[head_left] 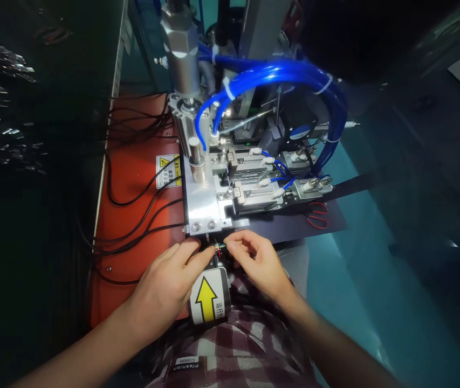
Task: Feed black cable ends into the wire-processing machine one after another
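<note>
A small part with thin coloured wires sits between my two hands, just in front of the metal press head. My left hand is closed, its thumb and fingers pinching the part's left side. From the right, my right hand pinches the thin wires between thumb and forefinger, the other fingers curled. Right behind the fingertips is the front edge of a bright metal plate. Below them stands a white cover with a yellow arrow. The part's exact kind is too small to make out.
Pneumatic cylinders and a thick bundle of blue air hoses rise behind the plate. Black cables run over the orange base at left, beside a warning label. Red-handled scissors lie at right.
</note>
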Demonstrator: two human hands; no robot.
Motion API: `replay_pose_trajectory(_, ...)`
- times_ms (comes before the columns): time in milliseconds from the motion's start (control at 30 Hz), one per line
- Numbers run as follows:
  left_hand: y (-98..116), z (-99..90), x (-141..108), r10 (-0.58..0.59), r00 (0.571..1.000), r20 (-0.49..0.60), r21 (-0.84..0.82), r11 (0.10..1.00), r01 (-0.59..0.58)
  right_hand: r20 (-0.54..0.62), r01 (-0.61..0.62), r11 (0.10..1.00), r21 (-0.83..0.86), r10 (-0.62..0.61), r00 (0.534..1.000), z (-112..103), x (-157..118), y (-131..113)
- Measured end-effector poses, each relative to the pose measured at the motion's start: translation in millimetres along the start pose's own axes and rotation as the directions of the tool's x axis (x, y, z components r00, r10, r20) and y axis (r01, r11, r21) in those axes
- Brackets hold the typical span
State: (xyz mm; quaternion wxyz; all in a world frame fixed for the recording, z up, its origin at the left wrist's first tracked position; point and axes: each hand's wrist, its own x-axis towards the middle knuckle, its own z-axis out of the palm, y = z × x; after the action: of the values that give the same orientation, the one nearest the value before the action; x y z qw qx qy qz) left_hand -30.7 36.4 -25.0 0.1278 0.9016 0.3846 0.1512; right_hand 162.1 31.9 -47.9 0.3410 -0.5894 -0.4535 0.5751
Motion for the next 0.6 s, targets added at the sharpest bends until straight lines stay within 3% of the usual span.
replay_pose_trajectory(167, -1, -1.4, 1, -0.006, 1.0, -0.003, -0.064, 0.998, 0.005, 0.012, -0.075, 0.989, 0.128, 0.074, 0.997, 8, 3, 0)
replay_pose_trajectory(300, -2, -1.8, 3, 0.008, 1.0, -0.013, -0.085, 0.996, -0.009, -0.02, 0.01, 0.995, -0.097, -0.012, 1.0, 8, 1, -7)
replay_pose_trajectory(433, -1, -1.8, 2, 0.013, 1.0, -0.012, -0.062, 0.998, -0.013, -0.103, 0.1, 0.929, -0.357, -0.146, 0.984, 13, -3, -11)
replay_pose_trajectory(600, -2, -2.0, 1, 0.013, 1.0, -0.013, -0.056, 0.998, -0.013, -0.207, 0.088, 0.97, -0.229, -0.136, 0.969, 26, 0, -7)
